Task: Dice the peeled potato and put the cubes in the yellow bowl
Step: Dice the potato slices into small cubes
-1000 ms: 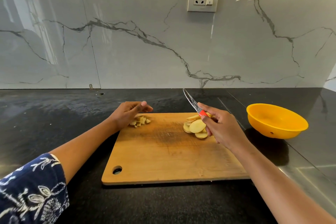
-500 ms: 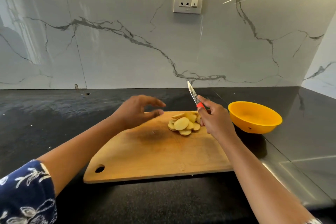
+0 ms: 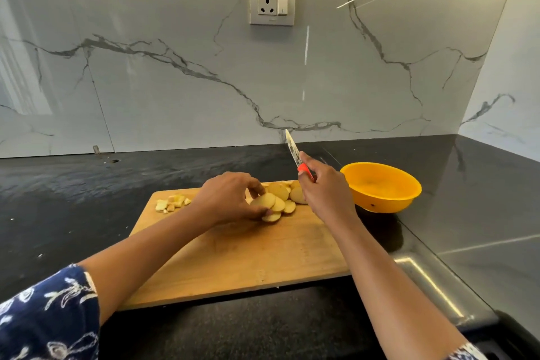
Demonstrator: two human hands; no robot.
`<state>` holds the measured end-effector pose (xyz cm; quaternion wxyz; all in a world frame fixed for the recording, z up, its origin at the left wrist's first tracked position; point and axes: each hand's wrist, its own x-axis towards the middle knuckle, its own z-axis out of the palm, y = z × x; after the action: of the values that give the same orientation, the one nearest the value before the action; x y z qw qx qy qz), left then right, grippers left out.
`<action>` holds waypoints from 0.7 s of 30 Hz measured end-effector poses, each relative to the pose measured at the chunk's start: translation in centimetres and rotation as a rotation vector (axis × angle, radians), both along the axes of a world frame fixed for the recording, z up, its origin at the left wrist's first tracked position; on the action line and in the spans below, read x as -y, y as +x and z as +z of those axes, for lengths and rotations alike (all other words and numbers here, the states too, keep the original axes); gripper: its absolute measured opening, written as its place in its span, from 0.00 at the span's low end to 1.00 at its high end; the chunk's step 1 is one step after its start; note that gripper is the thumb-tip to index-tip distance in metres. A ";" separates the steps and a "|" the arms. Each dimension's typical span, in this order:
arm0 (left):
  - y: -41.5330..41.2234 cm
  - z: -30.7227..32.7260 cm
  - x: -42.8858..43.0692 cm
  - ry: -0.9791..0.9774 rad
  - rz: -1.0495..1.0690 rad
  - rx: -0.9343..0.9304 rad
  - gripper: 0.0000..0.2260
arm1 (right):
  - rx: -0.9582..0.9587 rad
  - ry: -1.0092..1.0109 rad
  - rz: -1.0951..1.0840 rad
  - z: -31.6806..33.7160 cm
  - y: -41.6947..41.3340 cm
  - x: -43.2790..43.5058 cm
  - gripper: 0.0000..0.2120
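We start at the left hand's fingers (image 3: 254,184), which curl over the far edge of the topmost of the potato slices (image 3: 277,202) while the thumb closes under its near edge, so the left hand (image 3: 225,197) pinches that round between them. The slices lie fanned and overlapping on the far right part of the cutting board (image 3: 239,260), just beside the right hand (image 3: 324,190). We judge them light, stiff enough to hold their shape, but wet with starch and apt to slide over one another, so a few are best taken by the rims, stacked flat and held down with tucked fingertips. The right hand's fingers wrap fully round the red handle of the knife (image 3: 293,149), whose narrow patterned blade points up and away, clear of the board. A small heap of pale, irregular cubes (image 3: 172,202) sits at the board's far left corner, well apart from the slices. They look light and loose, so we would scoop them rather than pick them up singly. The board is matte, scored wood with rounded corners. To its right the yellow bowl (image 3: 382,202), smooth glossy plastic with a round flared rim, stands on the dark polished counter (image 3: 204,161), and we see no potato in it.
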<state>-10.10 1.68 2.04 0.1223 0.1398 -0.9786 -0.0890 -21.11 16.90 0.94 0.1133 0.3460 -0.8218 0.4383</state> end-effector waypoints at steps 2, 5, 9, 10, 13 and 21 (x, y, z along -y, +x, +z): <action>0.3 0.1 -0.1 0.000 -0.015 -0.037 0.22 | -0.012 0.018 0.011 0.1 0.2 0.0 0.21; 1.4 0.8 0.2 0.034 -0.067 -0.094 0.21 | 0.012 0.020 0.032 0.1 0.5 0.0 0.21; 4.6 2.0 1.7 0.107 -0.121 -0.142 0.19 | 0.031 0.049 0.047 0.3 1.1 0.0 0.22; 5.6 2.0 2.3 0.121 -0.115 -0.132 0.19 | 0.034 0.064 0.052 0.4 1.3 0.1 0.23; 8.0 1.1 3.9 0.186 -0.104 -0.058 0.19 | 0.036 0.104 0.084 0.6 2.1 0.3 0.23; 9.6 -0.3 6.0 0.586 -0.160 -0.017 0.25 | 0.039 0.157 0.144 0.5 3.7 0.3 0.22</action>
<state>-0.46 -4.34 1.74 0.0773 0.0907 -0.9180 -0.3782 -17.40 16.58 1.43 0.0381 0.4035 -0.8286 0.3862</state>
